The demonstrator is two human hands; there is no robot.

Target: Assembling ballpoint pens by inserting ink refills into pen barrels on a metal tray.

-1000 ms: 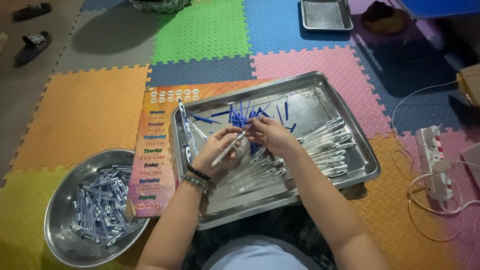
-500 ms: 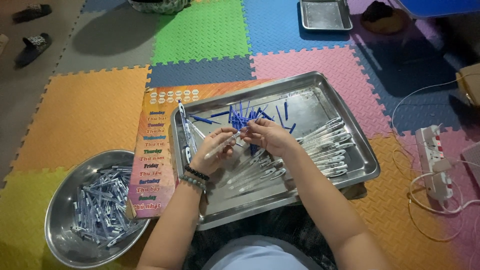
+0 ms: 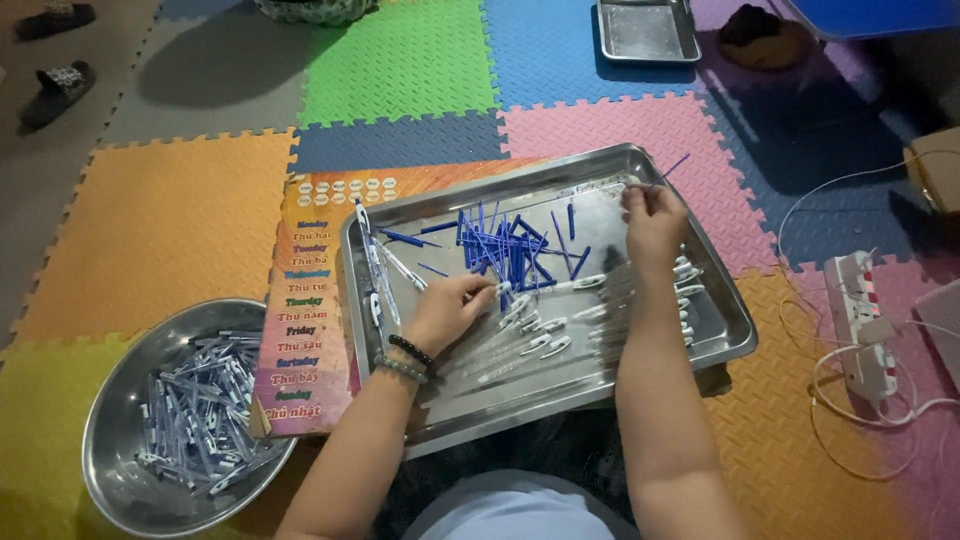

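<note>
I am looking down at a round metal bowl (image 3: 120, 440) on the far left, sitting on the foam floor mats (image 3: 150, 230) and holding a heap of finished pens (image 3: 195, 420). Next to it a printed chart (image 3: 305, 310) is lying partly under a big steel tray (image 3: 720, 330). My left hand (image 3: 450, 310) is resting low in the tray — its fingers are pinching a clear pen barrel (image 3: 520, 300) by one end, just beside the pile of blue refills (image 3: 500, 250). More clear barrels (image 3: 590, 320) are lying in rows across the tray's middle. My right hand (image 3: 650, 215) is hovering over the tray's far edge, its fingertips closed on one thin blue refill (image 3: 672, 168) that is sticking up and outward. At the far right a white power strip (image 3: 860, 310) is trailing its cord across the mats.
</note>
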